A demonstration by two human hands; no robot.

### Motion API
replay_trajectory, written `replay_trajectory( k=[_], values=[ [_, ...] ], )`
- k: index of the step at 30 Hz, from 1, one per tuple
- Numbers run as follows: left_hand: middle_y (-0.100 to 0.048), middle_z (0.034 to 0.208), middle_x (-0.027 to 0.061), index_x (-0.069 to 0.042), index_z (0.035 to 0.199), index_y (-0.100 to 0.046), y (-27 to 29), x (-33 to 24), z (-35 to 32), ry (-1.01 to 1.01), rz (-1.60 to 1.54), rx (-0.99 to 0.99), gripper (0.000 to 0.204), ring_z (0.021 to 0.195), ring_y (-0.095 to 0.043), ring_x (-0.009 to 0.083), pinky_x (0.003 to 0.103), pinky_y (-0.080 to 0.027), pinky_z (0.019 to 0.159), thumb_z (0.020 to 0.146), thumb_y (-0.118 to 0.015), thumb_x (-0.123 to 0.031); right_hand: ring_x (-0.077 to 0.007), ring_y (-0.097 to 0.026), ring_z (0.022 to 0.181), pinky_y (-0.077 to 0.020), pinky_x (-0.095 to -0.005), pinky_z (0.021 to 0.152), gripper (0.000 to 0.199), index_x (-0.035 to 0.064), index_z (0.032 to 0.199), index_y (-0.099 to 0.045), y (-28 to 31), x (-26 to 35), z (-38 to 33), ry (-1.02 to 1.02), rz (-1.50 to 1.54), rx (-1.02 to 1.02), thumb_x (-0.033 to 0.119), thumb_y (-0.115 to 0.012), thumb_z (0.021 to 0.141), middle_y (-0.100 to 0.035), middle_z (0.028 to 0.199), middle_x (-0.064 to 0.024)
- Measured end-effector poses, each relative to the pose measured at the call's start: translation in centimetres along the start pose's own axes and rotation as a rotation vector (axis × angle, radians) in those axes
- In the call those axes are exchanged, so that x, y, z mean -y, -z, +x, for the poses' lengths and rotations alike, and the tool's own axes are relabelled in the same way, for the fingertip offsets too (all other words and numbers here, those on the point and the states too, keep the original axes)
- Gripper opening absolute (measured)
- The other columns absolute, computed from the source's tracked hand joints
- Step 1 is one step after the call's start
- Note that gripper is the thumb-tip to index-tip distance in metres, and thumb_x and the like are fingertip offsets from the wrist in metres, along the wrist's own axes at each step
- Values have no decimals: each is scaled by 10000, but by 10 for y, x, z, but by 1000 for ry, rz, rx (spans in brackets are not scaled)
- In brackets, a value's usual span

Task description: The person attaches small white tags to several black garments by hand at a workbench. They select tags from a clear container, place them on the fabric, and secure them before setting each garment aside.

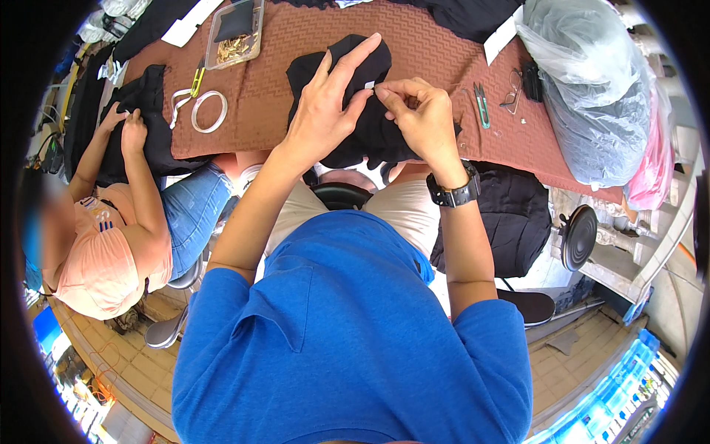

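Note:
A black cloth piece (362, 140) lies over the table's near edge in front of me and hangs down toward my lap. On it shows a small white label (369, 86). My left hand (322, 111) rests on the cloth with its fingers stretched and apart, the thumb tip beside the label. Just right of the label, my right hand (420, 111) is closed in a pinch, thumb against fingertips. Whatever sits in that pinch is too small to make out.
Left on the brown-covered table (274, 29) are a clear box (255, 46) of brass-coloured pieces, yellow snips (197, 81) and a white ring (209, 112). Teal snips (481, 106), glasses (511, 95) and a large plastic bag (584, 89) lie right. A co-worker (103, 244) handles black cloth at left.

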State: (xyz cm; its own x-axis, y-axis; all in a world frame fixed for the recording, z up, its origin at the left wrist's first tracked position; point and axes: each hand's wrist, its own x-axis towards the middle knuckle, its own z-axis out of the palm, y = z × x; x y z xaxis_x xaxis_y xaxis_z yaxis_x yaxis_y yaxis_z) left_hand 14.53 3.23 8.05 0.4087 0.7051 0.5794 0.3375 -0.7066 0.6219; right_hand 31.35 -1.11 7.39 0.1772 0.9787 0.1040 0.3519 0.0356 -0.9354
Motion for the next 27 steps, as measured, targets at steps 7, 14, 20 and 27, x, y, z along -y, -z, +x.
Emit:
replay_trajectory(
  k=[7, 14, 20, 27],
  values=[
    [-580, 1434, 84, -102, 1451, -511, -4, 5, -6, 20, -20, 56, 693, 1217, -581, 371, 429, -471, 1038, 808, -733, 33, -111, -671, 662, -515, -262, 591, 158, -26, 971, -762, 0, -7, 5, -187, 195, 88, 114, -743, 901, -725, 848, -83],
    [-565, 1446, 122, -99, 1461, -519, 12, 12, 2, 87, -152, 54, 750, 1269, -576, 288, 377, -438, 1078, 770, -786, 23, -137, -670, 856, -527, -285, 723, 526, -44, 1134, -664, 17, -23, 22, -160, 274, 10, 450, -701, 955, -721, 989, -117],
    [-586, 1412, 56, -89, 1439, -549, 9, 30, 17, 165, -468, 225, 757, 1310, -529, 186, 339, -342, 1166, 739, -818, 6, -239, -628, 1132, -423, -389, 1051, 754, -40, 1291, -595, 3, -52, 80, -346, 589, 319, 645, -514, 986, -687, 1189, -174],
    [-631, 1084, 26, -80, 1144, -716, 24, 52, 24, 150, -309, 254, 405, 1102, -592, 171, 317, -417, 1029, 755, -824, -46, -43, -454, 474, -344, -237, 462, 345, 116, 734, -682, 13, -43, 129, -214, 494, 483, 407, -818, 858, -552, 563, 40]
  ],
)
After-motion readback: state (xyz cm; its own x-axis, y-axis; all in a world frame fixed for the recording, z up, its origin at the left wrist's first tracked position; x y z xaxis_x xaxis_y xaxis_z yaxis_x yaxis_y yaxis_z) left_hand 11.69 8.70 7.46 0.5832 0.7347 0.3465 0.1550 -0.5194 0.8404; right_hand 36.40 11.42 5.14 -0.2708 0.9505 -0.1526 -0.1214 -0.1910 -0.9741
